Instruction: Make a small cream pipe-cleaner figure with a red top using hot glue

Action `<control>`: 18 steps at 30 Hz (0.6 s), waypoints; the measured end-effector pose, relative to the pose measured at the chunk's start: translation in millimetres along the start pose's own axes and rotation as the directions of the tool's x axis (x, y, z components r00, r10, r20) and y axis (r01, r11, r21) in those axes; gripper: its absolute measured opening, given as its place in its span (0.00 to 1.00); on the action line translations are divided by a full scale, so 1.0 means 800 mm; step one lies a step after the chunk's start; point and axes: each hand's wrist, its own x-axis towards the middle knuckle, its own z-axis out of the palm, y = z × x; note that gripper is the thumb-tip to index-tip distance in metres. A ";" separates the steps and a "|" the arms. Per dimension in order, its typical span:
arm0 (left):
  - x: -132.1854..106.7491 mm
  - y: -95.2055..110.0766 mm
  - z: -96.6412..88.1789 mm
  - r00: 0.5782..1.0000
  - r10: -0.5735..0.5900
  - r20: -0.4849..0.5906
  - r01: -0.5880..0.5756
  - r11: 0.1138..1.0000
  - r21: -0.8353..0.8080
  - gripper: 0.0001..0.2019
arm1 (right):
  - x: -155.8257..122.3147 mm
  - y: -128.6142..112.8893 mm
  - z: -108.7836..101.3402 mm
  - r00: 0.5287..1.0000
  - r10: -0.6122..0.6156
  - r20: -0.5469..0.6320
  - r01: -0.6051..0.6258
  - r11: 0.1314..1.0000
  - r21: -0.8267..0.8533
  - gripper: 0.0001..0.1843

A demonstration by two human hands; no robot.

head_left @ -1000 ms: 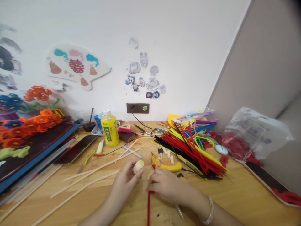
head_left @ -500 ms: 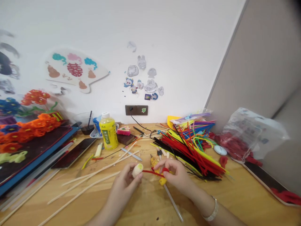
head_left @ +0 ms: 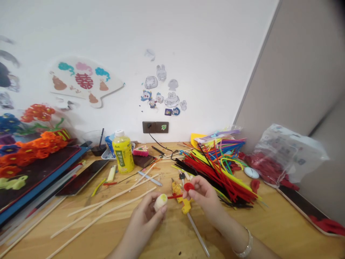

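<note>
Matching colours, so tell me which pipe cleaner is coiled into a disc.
The red pipe cleaner in the right hand; those in the big heap lie straight or gently bent.

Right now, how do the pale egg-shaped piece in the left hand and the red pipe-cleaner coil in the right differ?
The pale egg-shaped piece is plump and smooth; the red pipe-cleaner coil is a small round head with a thin tail. The piece is cream with a yellow end; the coil is all red. The left hand cradles the piece; the right hand pinches the coil. Both are held above the desk.

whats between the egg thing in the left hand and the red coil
Head view: a red pipe cleaner end reaching from the red coil toward the egg-shaped piece.
</note>
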 end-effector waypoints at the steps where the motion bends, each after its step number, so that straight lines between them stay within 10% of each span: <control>1: -0.001 -0.001 0.000 1.000 0.001 -0.005 -0.001 1.000 -0.002 0.16 | 0.000 -0.001 -0.001 1.000 -0.013 -0.026 0.013 1.000 0.001 0.13; 11: -0.006 0.004 0.005 0.999 -0.031 0.036 0.031 0.999 -0.016 0.15 | -0.002 -0.027 -0.008 0.927 -0.314 -0.206 0.211 0.889 -0.406 0.03; 18: -0.019 0.008 0.011 0.993 -0.010 0.116 0.005 0.999 0.042 0.12 | -0.025 -0.023 0.023 0.823 -0.519 0.231 0.518 0.518 -0.681 0.13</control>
